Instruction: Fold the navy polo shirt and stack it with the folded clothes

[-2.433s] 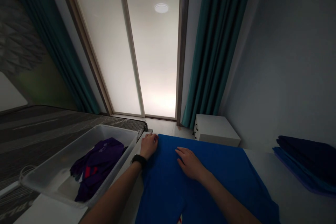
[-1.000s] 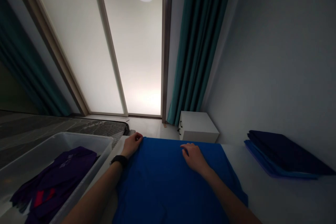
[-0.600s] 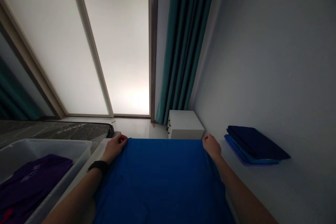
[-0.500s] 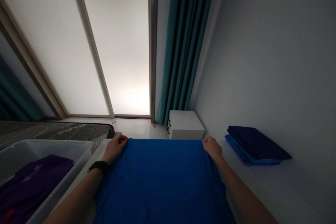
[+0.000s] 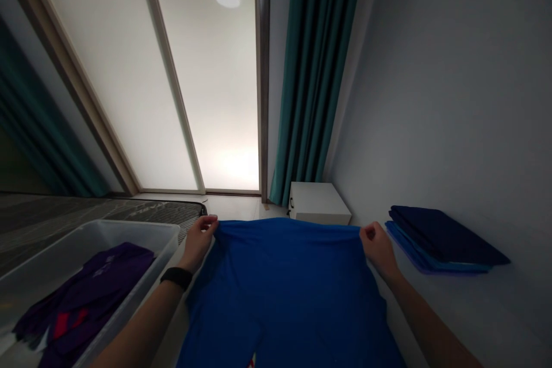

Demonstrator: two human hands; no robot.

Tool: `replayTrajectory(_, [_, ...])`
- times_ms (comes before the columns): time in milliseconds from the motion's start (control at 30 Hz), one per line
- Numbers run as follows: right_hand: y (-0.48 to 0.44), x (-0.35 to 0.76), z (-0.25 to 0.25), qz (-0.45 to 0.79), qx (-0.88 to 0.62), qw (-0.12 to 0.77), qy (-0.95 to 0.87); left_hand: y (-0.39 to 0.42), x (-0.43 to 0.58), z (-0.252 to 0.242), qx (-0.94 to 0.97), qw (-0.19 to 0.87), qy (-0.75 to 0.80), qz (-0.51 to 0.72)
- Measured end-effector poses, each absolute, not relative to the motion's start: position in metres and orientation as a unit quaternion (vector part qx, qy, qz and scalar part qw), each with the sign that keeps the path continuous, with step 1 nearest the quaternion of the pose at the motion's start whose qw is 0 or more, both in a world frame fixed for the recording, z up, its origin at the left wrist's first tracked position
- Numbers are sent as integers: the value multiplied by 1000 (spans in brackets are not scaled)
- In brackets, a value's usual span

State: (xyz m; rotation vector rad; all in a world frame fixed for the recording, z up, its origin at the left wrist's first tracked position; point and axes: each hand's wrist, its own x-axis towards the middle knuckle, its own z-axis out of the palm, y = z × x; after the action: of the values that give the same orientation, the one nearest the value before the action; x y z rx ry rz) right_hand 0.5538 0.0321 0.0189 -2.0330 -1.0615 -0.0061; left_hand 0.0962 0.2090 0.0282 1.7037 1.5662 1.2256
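A blue garment, probably a shirt (image 5: 288, 287), is stretched out in front of me, its far edge taut between my hands. My left hand (image 5: 200, 241), with a black band on the wrist, pinches the far left corner. At the far right corner, my right hand (image 5: 377, 244) has its fingers closed on the cloth. A small red and white patch shows low on the fabric. To the right of my right hand lies a stack of folded dark and lighter blue clothes (image 5: 444, 236).
At left, a clear plastic bin (image 5: 172, 241) holds purple clothing (image 5: 103, 282) with red parts. Behind it is a patterned mattress (image 5: 52, 224). A white cabinet (image 5: 319, 201) stands ahead, by a teal curtain (image 5: 319, 69) and frosted sliding doors (image 5: 215, 98). A wall rises at right.
The garment's far edge has lifted and bunched slightly, and my hands have moved a little farther apart. More red shows in the bin. The view has shifted left.
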Motion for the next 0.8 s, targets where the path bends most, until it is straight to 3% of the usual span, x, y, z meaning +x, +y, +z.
replayTrajectory(133, [-9,551,21,-1,-744,515,-426,175,82,33,594,286,559,503])
replayTrajectory(233, [-36,552,12,17,-764,471,-441,152,67,29,608,268,577,475])
replayTrajectory(500, [-60,545,-25,5,-809,300,-506,125,47,7,707,128,657,227])
replayTrajectory(633, [-62,542,-25,-20,-814,273,-512,125,47,6,717,117,650,225])
replayTrajectory(800, [-68,540,-17,7,-807,336,-485,127,41,4,678,196,625,333])
